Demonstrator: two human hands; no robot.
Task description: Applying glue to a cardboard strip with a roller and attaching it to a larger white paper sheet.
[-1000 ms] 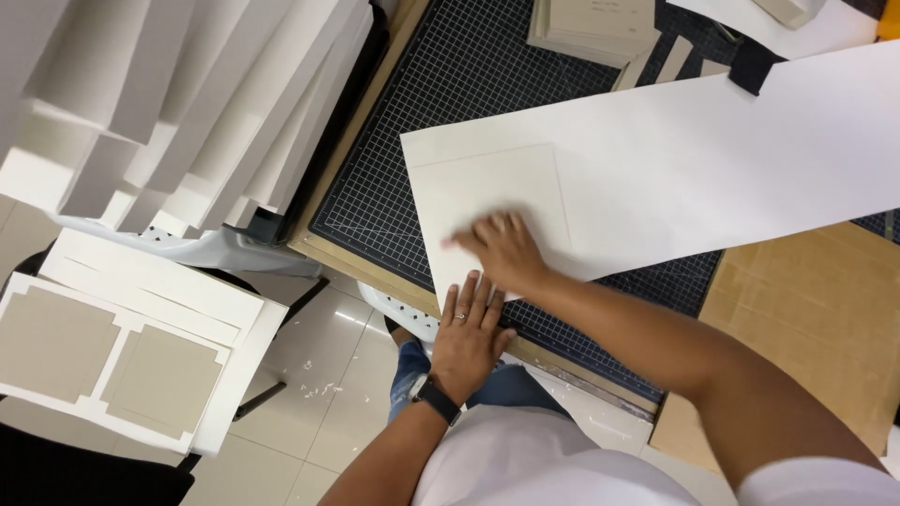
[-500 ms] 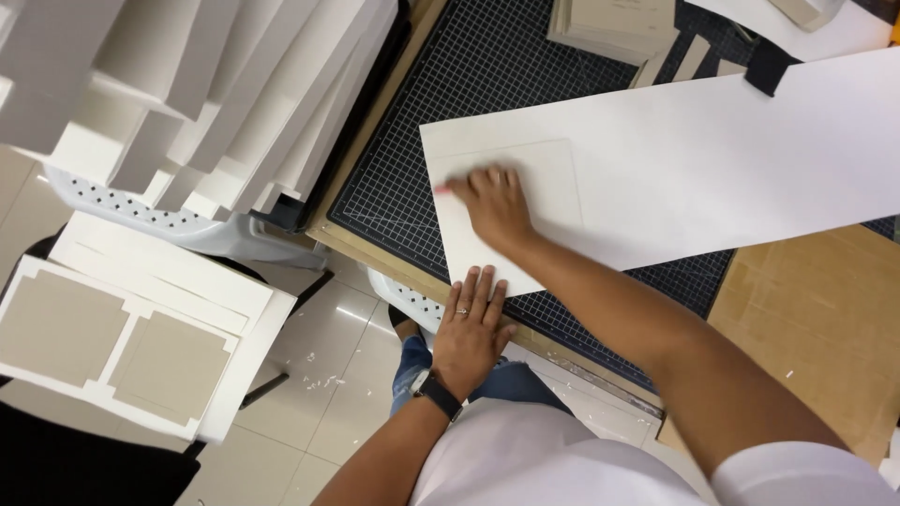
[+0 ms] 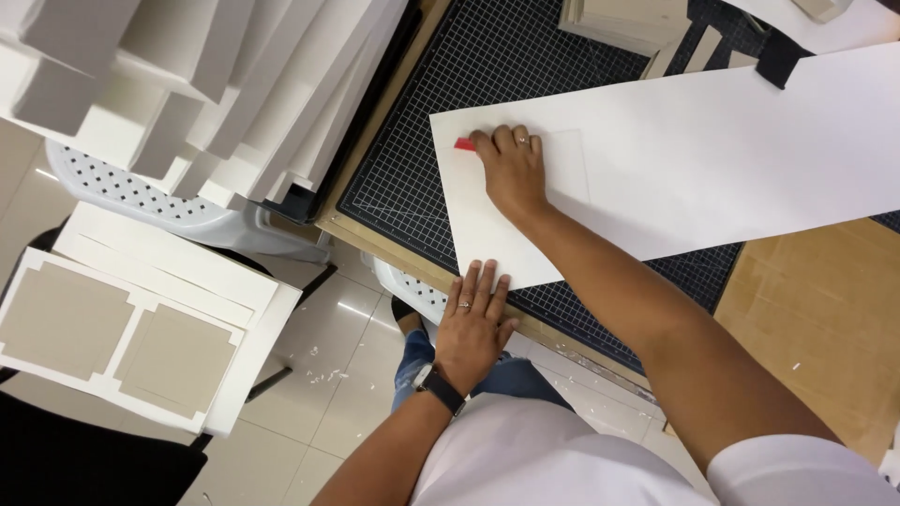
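What moved: our right hand (image 3: 511, 169) has slid up and to the left over the white sheet (image 3: 712, 150) since a moment ago. Now we can see a small red tool (image 3: 465, 144) poking out at its fingertips. Our left hand (image 3: 473, 323) has stayed at the near edge.

Right hand fingers: curled down and pressing on the red tool. Only its red end shows, just left of the fingers, near the left edge of the sheet. We cannot tell how tight the grip is.

Left hand fingers: flat and spread, holding nothing. The tips touch the near corner of the white sheet and the edge of the bench (image 3: 375, 234).

White sheet: long and wide, lying flat on the black grid mat (image 3: 487, 66). A faint square shape shows under it, beside our right hand.

Around us: a stack of white folded boards (image 3: 234, 84) on the left. Grey cards on white paper (image 3: 122, 337) lie lower left. A brown board (image 3: 825, 319) lies on the right.
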